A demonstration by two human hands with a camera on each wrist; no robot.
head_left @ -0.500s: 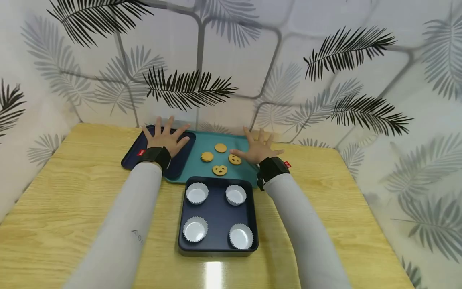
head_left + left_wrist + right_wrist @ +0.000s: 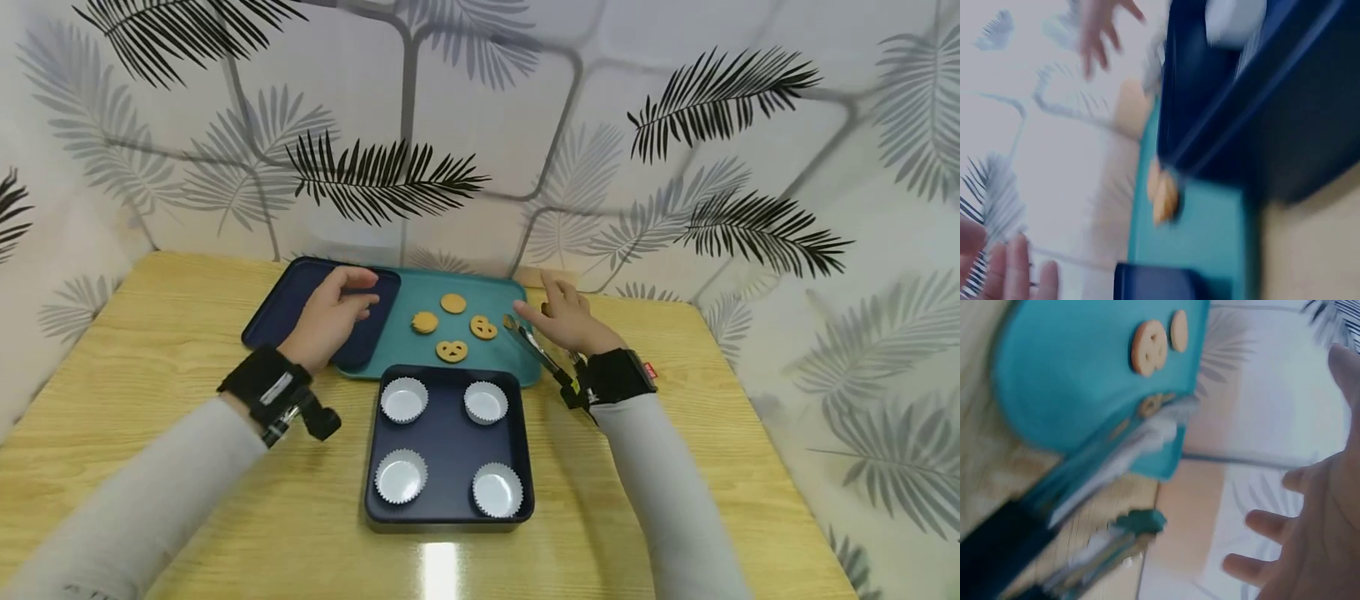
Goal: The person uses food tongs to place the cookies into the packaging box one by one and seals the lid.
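Observation:
My left hand [image 2: 326, 321] hovers over the dark blue tray [image 2: 270, 321], fingers and thumb bent apart with nothing between them. On the right, my right hand [image 2: 570, 321] is above the right end of the teal tray [image 2: 390, 346], thumb and fingers spread. Under it are metal tongs [image 2: 534, 346] with a black handle, blurred in the right wrist view; the hand is not around them. Beside them lies another tool with a teal tip [image 2: 1141, 520]. Several cookies sit on the teal tray, among them a pretzel-shaped cookie [image 2: 452, 351] and a round cookie [image 2: 453, 303].
A deep navy baking pan [image 2: 450, 527] stands in front of the teal tray, with several white paper cups [image 2: 401, 477] near its corners. The wooden table [image 2: 187, 375] meets a leaf-patterned curtain [image 2: 480, 125] at the back.
Both hands have gone from flat, spread fingers to bent ones and turned at the wrists. The right hand has shifted right, and the tongs beside it now show more.

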